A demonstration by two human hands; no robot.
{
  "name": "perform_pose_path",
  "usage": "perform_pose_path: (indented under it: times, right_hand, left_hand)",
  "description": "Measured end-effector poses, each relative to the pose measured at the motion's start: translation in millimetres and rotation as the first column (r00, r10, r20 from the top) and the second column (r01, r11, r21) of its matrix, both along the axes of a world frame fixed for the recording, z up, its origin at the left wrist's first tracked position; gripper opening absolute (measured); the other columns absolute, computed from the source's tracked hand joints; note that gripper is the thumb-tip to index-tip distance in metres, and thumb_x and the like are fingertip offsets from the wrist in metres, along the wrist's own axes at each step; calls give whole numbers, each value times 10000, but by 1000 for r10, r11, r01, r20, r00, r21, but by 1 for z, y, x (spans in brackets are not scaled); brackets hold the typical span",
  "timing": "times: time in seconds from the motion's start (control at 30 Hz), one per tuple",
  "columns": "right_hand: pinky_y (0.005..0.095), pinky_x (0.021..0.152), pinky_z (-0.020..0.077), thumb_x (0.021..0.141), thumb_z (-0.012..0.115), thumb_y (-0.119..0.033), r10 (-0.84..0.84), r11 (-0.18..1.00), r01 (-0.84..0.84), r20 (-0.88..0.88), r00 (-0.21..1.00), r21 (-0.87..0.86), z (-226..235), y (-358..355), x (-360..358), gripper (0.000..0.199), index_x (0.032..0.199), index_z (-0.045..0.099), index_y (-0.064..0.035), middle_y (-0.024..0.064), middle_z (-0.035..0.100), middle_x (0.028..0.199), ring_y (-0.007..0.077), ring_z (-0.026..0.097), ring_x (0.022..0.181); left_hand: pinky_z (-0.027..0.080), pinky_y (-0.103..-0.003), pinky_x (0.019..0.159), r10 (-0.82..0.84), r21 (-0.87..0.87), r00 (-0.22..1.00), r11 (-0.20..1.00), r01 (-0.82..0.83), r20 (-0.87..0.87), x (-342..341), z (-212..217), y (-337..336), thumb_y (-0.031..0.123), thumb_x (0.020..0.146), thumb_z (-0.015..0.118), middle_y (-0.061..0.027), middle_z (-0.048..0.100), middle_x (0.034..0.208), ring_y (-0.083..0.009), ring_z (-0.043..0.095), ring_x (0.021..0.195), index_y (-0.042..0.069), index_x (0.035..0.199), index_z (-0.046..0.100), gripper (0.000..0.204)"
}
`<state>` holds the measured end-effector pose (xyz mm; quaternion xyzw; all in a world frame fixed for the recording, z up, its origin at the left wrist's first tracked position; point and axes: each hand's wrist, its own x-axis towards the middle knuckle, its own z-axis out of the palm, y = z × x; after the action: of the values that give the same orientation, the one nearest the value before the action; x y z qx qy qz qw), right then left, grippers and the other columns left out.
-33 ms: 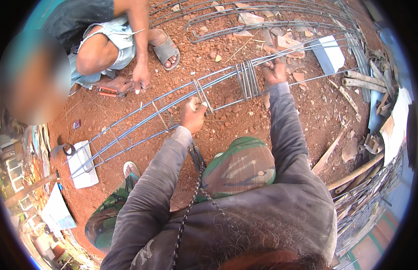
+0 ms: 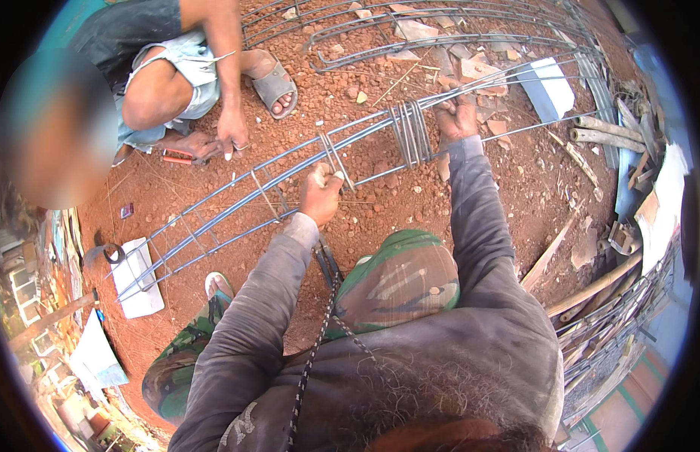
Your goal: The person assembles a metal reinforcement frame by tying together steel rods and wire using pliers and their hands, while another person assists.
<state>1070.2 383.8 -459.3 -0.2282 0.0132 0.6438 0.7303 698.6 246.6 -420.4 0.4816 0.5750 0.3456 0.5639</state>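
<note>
A long cage of steel reinforcing bars (image 2: 214, 218) stretches across in front of me, its left end low and its right end up at the far right. My left hand (image 2: 320, 194) is closed, fingers pinching a wire stirrup (image 2: 336, 162) near the lower bar. Farther right, my right hand (image 2: 457, 119) wraps round the upper bars, just beside a cluster of several stirrups (image 2: 411, 134). More stirrups (image 2: 268, 194) stand spaced along the left part. Below my left hand are two dark handles (image 2: 327, 260), partly hidden by my sleeve and knee; the tool's kind is unclear.
Across the cage, a person squats at far left, hands (image 2: 231, 132) by red-handled pliers (image 2: 178, 157). White blocks (image 2: 143, 282) (image 2: 547, 90) lie under the cage ends. More bent bars (image 2: 440, 41) lie at the back. Bamboo poles (image 2: 608, 136) and scrap line the right side. The ground is red soil.
The whole view has shifted very slightly. Both my hands keep their places on the cage and the stirrup.
</note>
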Motion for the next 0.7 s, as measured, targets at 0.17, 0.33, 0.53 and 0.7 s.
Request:
perform_pose_path:
  times: [0.17, 0.33, 0.53, 0.7]
  right_hand:
    - [205, 522, 392, 1085, 499, -131, -21, 1000, 22, 29, 999, -18, 30, -3, -16, 155, 1140, 591, -18, 83, 629, 906, 80, 437, 593]
    - [188, 519, 387, 1083, 516, -93, -71, 996, 77, 113, 991, -55, 54, -7, -10, 119, 1093, 568, 13, 103, 621, 920, 82, 423, 593]
    - [281, 643, 517, 1076, 428, -77, -60, 997, 65, 138, 989, -35, 28, -24, -8, 201, 1132, 585, 36, 75, 564, 939, 115, 473, 655]
    - [326, 748, 568, 1059, 513, -107, 229, 918, 104, 724, 651, -384, 5, -51, -9, 293, 1283, 605, 58, 134, 702, 1131, 173, 616, 792]
  left_hand:
    - [457, -276, 708, -20, -15, 998, 1000, 21, 61, -8, 17, 2, 79, 1015, 613, -37, 696, 896, -79, 562, 772, 8, 1122, 600, 129]
    - [488, -286, 783, -41, 45, 993, 998, 36, 110, -5, 30, 6, 79, 1023, 600, -45, 698, 910, -100, 607, 836, -9, 1169, 602, 171]
    - [509, -331, 804, -28, -52, 999, 998, 27, -17, -8, -4, 0, 148, 1003, 641, -81, 728, 937, -149, 662, 876, -7, 1126, 651, 198]
    - [529, -392, 745, 44, 42, 941, 999, -32, -336, -16, -58, -14, 261, 962, 700, -137, 758, 868, -225, 706, 819, 26, 999, 752, 244]
